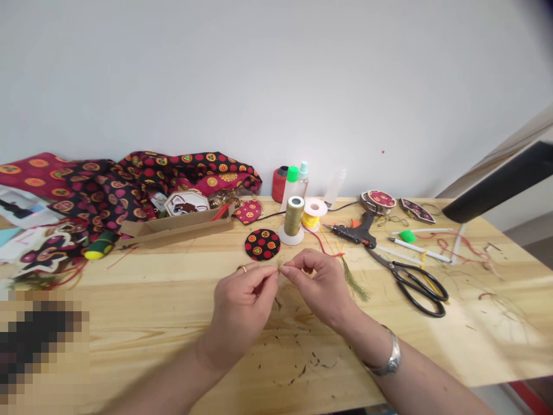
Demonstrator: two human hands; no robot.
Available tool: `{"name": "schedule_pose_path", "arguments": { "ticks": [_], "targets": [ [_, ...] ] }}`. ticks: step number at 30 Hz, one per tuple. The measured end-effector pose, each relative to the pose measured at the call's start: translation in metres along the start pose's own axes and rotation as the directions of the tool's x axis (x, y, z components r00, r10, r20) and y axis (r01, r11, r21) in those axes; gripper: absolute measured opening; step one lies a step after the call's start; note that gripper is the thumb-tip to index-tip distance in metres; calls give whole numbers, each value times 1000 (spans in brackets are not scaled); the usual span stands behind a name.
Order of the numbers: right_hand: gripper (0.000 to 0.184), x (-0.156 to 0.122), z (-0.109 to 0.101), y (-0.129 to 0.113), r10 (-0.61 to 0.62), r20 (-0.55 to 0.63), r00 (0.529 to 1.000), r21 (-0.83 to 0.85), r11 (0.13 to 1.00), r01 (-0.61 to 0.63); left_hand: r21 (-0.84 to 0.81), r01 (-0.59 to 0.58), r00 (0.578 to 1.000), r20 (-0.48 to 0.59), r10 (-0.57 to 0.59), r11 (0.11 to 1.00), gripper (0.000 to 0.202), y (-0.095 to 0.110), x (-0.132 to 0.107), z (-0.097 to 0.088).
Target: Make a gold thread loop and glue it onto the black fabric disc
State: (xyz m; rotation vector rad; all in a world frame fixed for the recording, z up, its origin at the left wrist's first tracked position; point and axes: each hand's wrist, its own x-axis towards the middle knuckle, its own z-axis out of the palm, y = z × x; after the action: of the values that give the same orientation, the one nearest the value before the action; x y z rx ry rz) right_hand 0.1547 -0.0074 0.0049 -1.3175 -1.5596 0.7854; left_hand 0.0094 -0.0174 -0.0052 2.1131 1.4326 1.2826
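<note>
Above the middle of the wooden table, my left hand (pixel 248 297) and my right hand (pixel 317 282) meet fingertip to fingertip, each in a pinch. Between them a small tuft of olive-green thread (pixel 279 263) pokes up, and a little more hangs under the left fingers. How the strands run inside the fingers is hidden. Just beyond lies a round black patch (pixel 262 244) with red and yellow flowers. Beside it stands a spool of olive thread (pixel 294 216). An olive tassel (pixel 355 282) with a red cord lies right of my right hand.
Black-handled scissors (pixel 419 282) lie open on the right, near a glue gun (pixel 356 233). Yellow cord (pixel 310 221) and bottles (pixel 292 184) stand toward the wall. Patterned fabric (pixel 190 167) and a cardboard tray (pixel 181 227) occupy the left. Dark thread scraps (pixel 302 372) litter the front.
</note>
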Motion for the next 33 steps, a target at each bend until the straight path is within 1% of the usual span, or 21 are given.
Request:
{"name": "schedule_pose_path", "arguments": {
  "ticks": [3, 6, 9, 12, 16, 19, 21, 24, 27, 30, 32, 33],
  "targets": [
    [12, -2, 0, 2, -54, -7, 999, -76, 996, 53, -21, 39, 999, 7, -39, 999, 14, 0, 0, 0],
    [11, -3, 0, 4, -75, 16, 997, -122, 990, 76, -21, 32, 999, 11, -32, 999, 14, 2, 0, 0],
    [14, -4, -1, 6, -199, 34, 979, -218, 955, 201, -19, 16, 1000, 7, -16, 1000, 14, 2, 0, 0],
    [18, -4, -1, 7, -344, 85, 935, -382, 855, 350, -9, 10, 1000, 4, -10, 1000, 14, 1, -1, 1],
    [19, -4, 0, 11, -434, 199, 879, -573, 676, 463, 7, 4, 1000, -6, -3, 1000, 15, -1, 0, 2],
    [17, -4, -1, 12, -456, 285, 843, -653, 551, 519, 13, 10, 1000, -2, -10, 1000, 15, -1, -1, 2],
    [17, -4, -3, 10, -454, 338, 824, -680, 488, 547, 26, 17, 1000, 7, -17, 1000, 15, -1, -1, 2],
    [18, -4, -6, 4, -448, 393, 803, -697, 423, 578, 53, 20, 1000, 15, -21, 998, 17, -1, 0, 1],
    [18, -5, -8, -1, -433, 431, 792, -716, 370, 592, 78, 9, 1000, 7, -9, 997, 18, -2, 0, 1],
    [16, -5, -6, -2, -407, 461, 788, -722, 344, 600, 114, 0, 1000, 15, -1, 993, 18, -3, 0, 1],
    [14, -6, -4, 0, -382, 462, 800, -718, 368, 591, 139, -12, 1000, 26, 8, 990, 18, -3, 0, 1],
    [13, -6, -3, 1, -367, 453, 812, -715, 394, 577, 150, -19, 999, 29, 15, 988, 18, -3, -1, 1]
  ]
}}
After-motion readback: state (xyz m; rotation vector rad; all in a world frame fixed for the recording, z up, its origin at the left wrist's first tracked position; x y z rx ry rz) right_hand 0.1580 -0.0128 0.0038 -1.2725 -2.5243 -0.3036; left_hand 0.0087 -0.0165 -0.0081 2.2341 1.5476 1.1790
